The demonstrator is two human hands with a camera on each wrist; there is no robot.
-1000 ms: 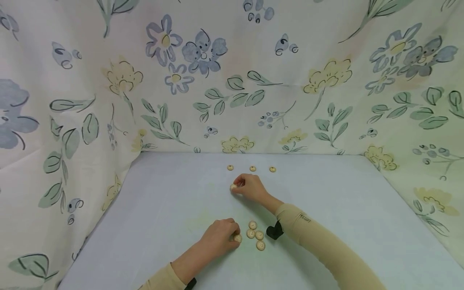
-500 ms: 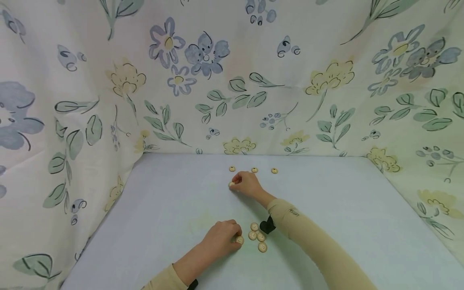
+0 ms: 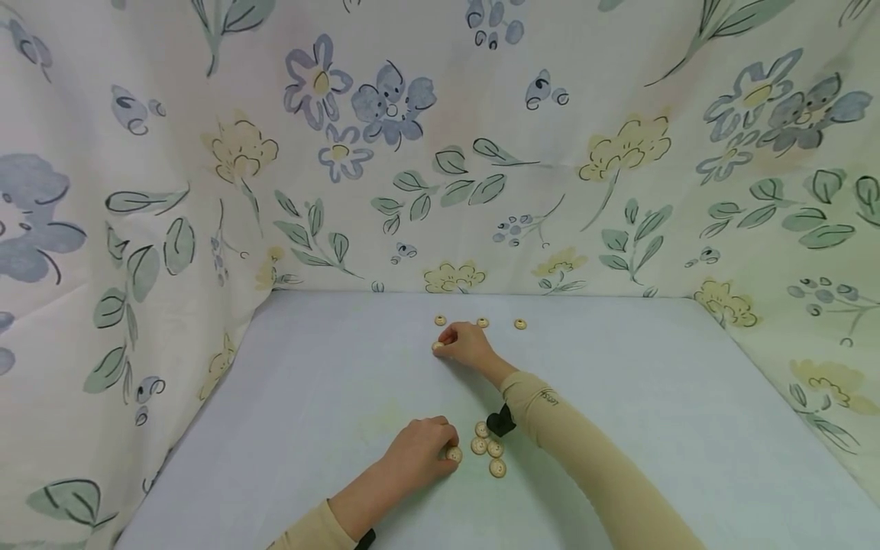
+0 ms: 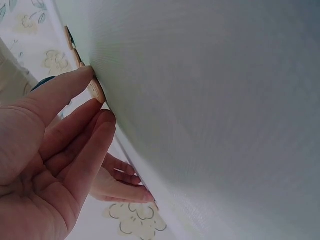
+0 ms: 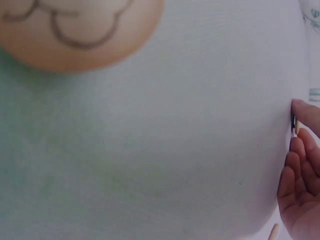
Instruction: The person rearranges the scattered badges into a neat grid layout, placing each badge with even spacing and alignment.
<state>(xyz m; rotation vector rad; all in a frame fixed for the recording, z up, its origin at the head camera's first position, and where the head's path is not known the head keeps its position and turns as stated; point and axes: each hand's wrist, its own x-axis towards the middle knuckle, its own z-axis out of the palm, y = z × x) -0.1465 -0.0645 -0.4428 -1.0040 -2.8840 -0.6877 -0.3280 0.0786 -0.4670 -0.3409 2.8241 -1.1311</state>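
Looks like a little curtained-off tabletop booth to me, can't tell if that's in a home or some studio. Giveaway is the hanging cloth (image 3: 440, 244), which wraps round from about 9 o'clock through 12 to 3. It's got blue flowers (image 3: 391, 109) printed up at 11 and a yellow flower (image 3: 626, 149) near 2. Pale, smooth table (image 3: 309, 389) fills 6 o'clock, its far edge right along the cloth.

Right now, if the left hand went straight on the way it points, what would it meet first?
Probably the cluster of discs just past the single disc the left hand holds, though which it would touch first is unclear.
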